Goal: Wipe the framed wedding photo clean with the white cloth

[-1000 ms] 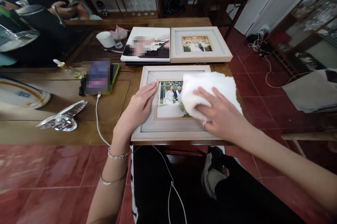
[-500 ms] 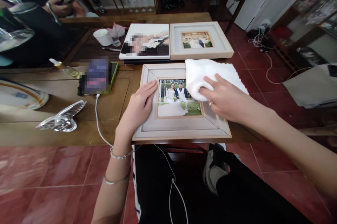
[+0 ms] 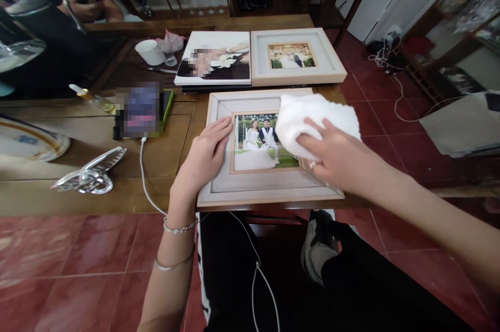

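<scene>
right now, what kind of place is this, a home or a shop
Most likely a home, perhaps a dining or living room: a framed wedding photo lies on a wooden table beside a white cup, and a glass-fronted cabinet stands at the right.

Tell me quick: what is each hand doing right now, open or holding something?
Left hand: open, flat on the picture frame's left side.
Right hand: open, fingers spread on the white cloth, pressing it onto the frame.
</scene>
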{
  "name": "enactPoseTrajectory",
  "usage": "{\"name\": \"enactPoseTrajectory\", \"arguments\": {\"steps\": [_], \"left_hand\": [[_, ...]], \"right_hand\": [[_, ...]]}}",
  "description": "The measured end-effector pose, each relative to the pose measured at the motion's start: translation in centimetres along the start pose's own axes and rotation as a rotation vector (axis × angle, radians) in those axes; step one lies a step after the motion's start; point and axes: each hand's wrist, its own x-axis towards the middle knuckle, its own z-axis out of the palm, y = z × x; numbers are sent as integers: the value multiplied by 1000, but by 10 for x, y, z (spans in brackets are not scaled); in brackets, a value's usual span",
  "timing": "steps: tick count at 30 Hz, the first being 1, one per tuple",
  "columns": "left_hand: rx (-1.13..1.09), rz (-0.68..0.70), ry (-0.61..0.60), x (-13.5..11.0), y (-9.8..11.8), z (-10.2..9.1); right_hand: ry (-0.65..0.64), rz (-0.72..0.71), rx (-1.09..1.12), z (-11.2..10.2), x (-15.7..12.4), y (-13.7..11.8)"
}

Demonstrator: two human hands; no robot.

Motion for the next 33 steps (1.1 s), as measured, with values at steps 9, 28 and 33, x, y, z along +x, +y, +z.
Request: {"name": "enactPoseTrajectory", "arguments": {"steps": [9,28,33], "left_hand": [[-23,-43,-5,0,1,-3],[-27,-58,73,-3,7,5],[-37,-64,42,-3,6,2]], "right_hand": [[-8,-128,-271,7,51,58],[-75,-386,86,5,-20,-54],[51,-528,70,13,16,-82]]}}
